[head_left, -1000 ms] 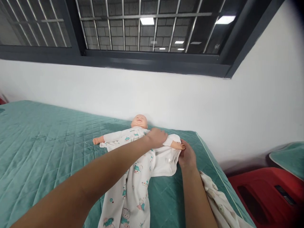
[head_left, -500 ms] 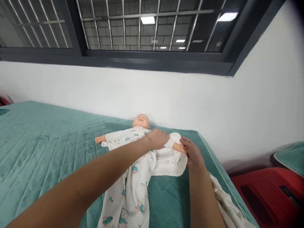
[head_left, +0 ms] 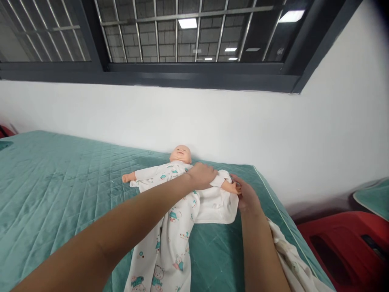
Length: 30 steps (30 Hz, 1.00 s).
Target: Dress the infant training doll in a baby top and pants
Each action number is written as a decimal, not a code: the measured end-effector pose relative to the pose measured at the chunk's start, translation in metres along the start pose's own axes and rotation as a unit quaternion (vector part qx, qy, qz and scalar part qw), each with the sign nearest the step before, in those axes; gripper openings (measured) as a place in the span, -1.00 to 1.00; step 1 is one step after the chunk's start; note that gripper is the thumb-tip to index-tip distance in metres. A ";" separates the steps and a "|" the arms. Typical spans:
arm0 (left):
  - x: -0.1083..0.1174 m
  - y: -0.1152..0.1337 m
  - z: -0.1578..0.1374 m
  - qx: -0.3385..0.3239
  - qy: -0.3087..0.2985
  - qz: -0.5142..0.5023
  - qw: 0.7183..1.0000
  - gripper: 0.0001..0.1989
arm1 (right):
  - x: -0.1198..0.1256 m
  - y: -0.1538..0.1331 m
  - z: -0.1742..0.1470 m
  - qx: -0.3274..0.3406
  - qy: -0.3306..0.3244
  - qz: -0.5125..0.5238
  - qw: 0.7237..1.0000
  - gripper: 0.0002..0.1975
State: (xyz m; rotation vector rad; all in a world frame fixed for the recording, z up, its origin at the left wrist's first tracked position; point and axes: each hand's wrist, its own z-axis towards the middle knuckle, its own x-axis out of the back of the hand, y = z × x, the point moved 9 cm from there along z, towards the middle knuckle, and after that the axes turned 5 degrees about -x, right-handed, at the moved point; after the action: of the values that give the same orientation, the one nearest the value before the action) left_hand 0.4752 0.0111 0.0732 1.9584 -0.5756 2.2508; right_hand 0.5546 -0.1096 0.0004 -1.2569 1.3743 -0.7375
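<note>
A baby doll (head_left: 180, 154) lies on its back, head near the wall, in white clothes (head_left: 174, 243) with teal and pink cartoon prints. Its arm on the left lies stretched out in a white sleeve. My left hand (head_left: 203, 175) reaches across its chest, fingers closed on the white sleeve (head_left: 218, 181) of the arm on the right. Around that arm's bare hand (head_left: 235, 188) curl the fingers of my right hand (head_left: 248, 194); its fingertips are partly hidden. Beneath the arm, an open white flap of the garment (head_left: 215, 209) spreads over the bed.
The doll lies on a bed with a quilted teal cover (head_left: 75, 178). A crumpled white cloth (head_left: 293, 259) lies beside my right forearm. Past the bed's edge stands a red plastic chair (head_left: 340, 243). Behind are a white wall (head_left: 136, 113) and a barred window (head_left: 188, 40).
The upper part of the white fabric beside the doll's hand has bunched toward the sleeve. My right hand has shifted slightly around the doll's hand; my left hand stays on the sleeve.
</note>
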 end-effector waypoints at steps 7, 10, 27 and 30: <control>-0.014 -0.010 0.014 0.054 -0.051 -0.043 0.996 -0.54 | 0.001 0.004 0.002 -0.004 0.033 0.050 0.998 -0.89; -0.019 -0.009 0.018 0.068 -0.058 -0.053 0.995 -0.53 | 0.009 -0.002 -0.001 0.047 0.079 0.056 0.994 -0.79; 0.012 -0.099 -0.135 0.258 0.177 -0.303 0.900 -0.60 | -0.042 -0.023 -0.024 0.304 0.085 -0.523 0.791 -0.63; -0.013 -0.109 -0.170 0.295 0.270 -0.452 0.797 -0.58 | -0.060 -0.014 -0.027 0.330 0.034 -0.541 0.772 -0.59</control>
State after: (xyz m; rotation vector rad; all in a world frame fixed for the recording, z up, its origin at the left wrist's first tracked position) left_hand 0.3535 0.1727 0.0667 1.1349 1.0201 2.1825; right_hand 0.5244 -0.0618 0.0377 -1.3454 0.1924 -1.8698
